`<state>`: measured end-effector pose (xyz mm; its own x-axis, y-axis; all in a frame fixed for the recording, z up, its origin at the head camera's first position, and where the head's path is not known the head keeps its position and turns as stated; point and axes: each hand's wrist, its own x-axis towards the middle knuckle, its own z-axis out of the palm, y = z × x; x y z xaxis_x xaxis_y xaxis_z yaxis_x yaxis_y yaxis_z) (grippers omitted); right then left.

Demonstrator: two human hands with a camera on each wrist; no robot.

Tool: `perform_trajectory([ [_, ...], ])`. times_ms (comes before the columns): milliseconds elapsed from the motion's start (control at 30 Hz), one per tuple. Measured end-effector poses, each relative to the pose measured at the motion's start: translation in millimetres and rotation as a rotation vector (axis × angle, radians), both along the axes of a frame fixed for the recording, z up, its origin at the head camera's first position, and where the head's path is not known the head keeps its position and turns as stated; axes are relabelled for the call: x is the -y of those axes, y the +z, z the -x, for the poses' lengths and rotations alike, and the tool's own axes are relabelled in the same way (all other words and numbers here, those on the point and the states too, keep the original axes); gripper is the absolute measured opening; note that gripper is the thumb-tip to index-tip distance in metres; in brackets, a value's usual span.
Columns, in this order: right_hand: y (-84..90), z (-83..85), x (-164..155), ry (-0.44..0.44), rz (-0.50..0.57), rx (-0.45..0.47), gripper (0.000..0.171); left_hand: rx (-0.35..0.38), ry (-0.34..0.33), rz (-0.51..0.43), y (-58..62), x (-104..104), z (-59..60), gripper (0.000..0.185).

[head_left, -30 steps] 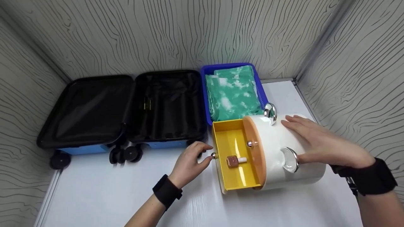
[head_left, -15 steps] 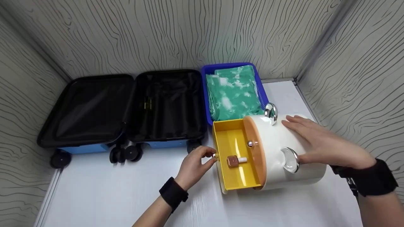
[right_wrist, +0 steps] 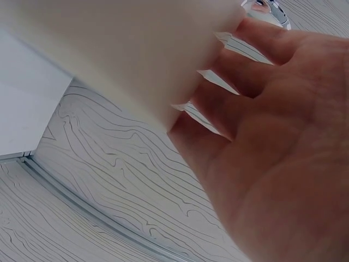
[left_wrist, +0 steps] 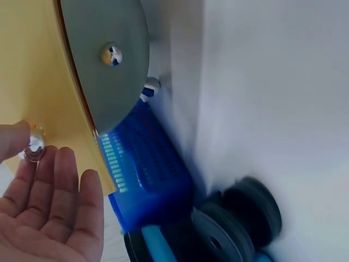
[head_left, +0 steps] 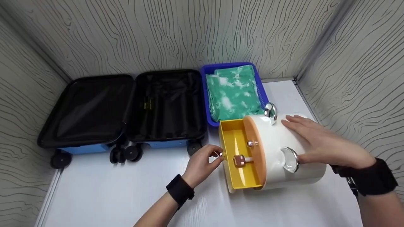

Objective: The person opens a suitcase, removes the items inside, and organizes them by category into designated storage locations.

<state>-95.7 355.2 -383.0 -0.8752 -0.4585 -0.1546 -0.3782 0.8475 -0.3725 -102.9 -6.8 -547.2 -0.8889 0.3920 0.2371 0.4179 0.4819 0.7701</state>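
Observation:
My left hand pinches the small silver knob on the front of a yellow drawer. The left wrist view shows thumb and fingertips on this knob. Inside the drawer lies a nail polish bottle, pinkish brown with a white cap. The drawer sticks out of a white rounded storage box with an orange end and silver handles. On top of that box rests my right hand, fingers spread. In the right wrist view, its fingers lie against the white surface.
Behind the box stands a blue basket with a folded green-and-white cloth. An open suitcase with black lining, blue shell and black wheels spreads to the left. Patterned walls enclose the white table.
My left hand has come right and taken the drawer knob. The drawer has slid a little into the box, carrying the nail polish bottle along. The right hand stays put.

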Motion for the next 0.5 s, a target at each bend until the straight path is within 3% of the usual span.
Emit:
perform_trajectory([
  [500,0.5,-0.8,0.0,-0.006,0.006,-0.007,0.106,-0.018,-0.061,0.057,2.5,-45.2,9.6,0.017],
])
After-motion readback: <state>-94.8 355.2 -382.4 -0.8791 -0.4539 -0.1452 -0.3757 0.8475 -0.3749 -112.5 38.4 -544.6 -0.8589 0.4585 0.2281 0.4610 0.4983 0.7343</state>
